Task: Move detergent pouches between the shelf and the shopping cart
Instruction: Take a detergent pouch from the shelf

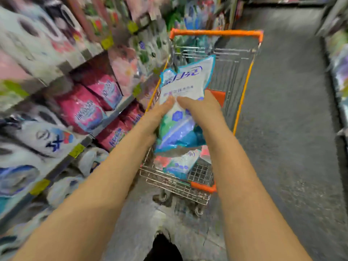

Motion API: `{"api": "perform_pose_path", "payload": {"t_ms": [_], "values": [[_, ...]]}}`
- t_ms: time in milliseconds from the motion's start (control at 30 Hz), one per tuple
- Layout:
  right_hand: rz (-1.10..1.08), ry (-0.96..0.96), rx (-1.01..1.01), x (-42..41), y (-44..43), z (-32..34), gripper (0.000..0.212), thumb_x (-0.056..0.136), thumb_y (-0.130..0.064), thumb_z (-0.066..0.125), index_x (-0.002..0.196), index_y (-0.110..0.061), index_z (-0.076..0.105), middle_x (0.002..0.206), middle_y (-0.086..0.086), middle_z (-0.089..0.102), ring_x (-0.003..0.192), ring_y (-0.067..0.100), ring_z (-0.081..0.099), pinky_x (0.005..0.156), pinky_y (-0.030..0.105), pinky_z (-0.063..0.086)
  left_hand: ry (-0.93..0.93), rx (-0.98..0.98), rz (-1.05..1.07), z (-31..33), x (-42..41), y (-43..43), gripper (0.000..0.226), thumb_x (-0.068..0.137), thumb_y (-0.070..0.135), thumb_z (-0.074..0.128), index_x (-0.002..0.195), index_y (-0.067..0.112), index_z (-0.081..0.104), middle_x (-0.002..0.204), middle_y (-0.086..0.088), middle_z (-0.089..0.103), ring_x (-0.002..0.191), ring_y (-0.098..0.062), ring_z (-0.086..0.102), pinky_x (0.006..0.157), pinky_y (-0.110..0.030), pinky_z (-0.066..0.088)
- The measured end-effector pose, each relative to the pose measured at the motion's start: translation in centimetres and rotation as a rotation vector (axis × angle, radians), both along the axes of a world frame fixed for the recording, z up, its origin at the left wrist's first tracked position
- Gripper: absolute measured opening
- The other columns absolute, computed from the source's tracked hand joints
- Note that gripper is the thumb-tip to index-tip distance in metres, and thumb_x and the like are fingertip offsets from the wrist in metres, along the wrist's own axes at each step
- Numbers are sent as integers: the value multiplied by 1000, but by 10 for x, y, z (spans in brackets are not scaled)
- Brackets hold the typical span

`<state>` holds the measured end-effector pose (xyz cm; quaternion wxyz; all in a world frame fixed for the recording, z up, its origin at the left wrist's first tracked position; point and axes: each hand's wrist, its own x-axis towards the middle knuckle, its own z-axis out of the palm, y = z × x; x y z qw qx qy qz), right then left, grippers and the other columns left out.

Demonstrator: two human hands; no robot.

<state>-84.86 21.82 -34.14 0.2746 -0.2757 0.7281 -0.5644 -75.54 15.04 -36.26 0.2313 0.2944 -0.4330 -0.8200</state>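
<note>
I hold a blue and white detergent pouch (pixel 183 87) upright over the near end of the shopping cart (pixel 243 98). My left hand (pixel 160 114) grips its left edge and my right hand (pixel 199 108) grips its right side, thumbs on the front. Another blue pouch (pixel 178 164) lies in the cart's wire basket below it. The cart has orange rims and stands beside the shelf (pixel 113 113) on the left. Pink pouches (pixel 88 108) fill that shelf.
White and blue jugs (pixel 43 136) and bags crowd the lower left shelves, with yellow price tags (pixel 76 150) on the edges. More goods line a shelf at the far right (pixel 339 72). Grey aisle floor (pixel 286 129) runs ahead to the right of the cart.
</note>
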Motion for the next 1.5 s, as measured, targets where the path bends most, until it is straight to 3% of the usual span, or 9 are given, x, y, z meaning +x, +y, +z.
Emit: {"api": "perform_pose_path", "payload": {"t_ms": [200,333,467,667,833,1033,1167,1300,1500], "values": [[174,36,-184,69,1,82,60,47,-47,63,102,-21,59,99,0,70,94,24,66,87,45,52,150,-284,169,83,78,8,57,84,21,61,137,15,42,116,-10,64,90,-20,69,86,-35,55],[363,48,-325,137,-15,128,69,43,-47,65,107,-21,62,98,-2,71,92,21,68,87,45,53,165,-510,290,132,159,-1,63,81,25,65,138,16,40,128,-11,59,111,-28,60,99,-43,47],[539,31,-466,232,-35,168,58,51,-50,69,105,-31,65,100,-7,72,93,16,68,89,43,53,112,-751,505,185,261,0,57,81,19,65,134,16,42,116,-5,65,99,-21,65,89,-34,52],[659,-25,-664,395,-65,214,74,46,-62,68,113,-33,62,104,-6,70,99,19,66,91,45,50,-36,-1083,757,249,419,12,63,75,22,67,133,18,43,124,-4,61,108,-16,61,95,-32,49],[739,-70,-788,503,-84,258,58,45,-54,70,99,-37,59,94,-10,72,91,14,68,88,44,52,-130,-1213,997,295,527,13,70,70,23,75,132,29,44,113,10,67,98,-4,65,80,-19,51],[775,-90,-952,597,-105,314,81,56,-46,83,126,-26,45,106,-9,66,97,15,65,91,40,51,-159,-1308,1177,352,619,9,68,64,28,82,120,43,46,110,8,69,102,-12,66,87,-30,53],[899,-109,-1000,646,-135,347,81,46,-58,77,114,-31,43,105,-9,67,96,19,66,88,44,52,-154,-1410,1192,381,661,-5,62,78,12,71,132,25,43,115,-3,67,102,-20,66,83,-33,55],[1012,-61,-1026,680,-173,382,71,56,-52,80,111,-30,42,103,-9,66,95,17,65,89,41,52,-174,-1443,1300,406,690,-30,68,78,11,69,137,17,37,116,-7,65,99,-20,67,77,-30,56],[1081,-18,-1051,728,-237,408,83,62,-52,78,129,-23,40,105,-8,65,98,17,64,91,38,50,-233,-1442,1400,428,728,-79,64,77,9,71,133,16,41,109,-4,67,92,-15,69,72,-24,55]]}}
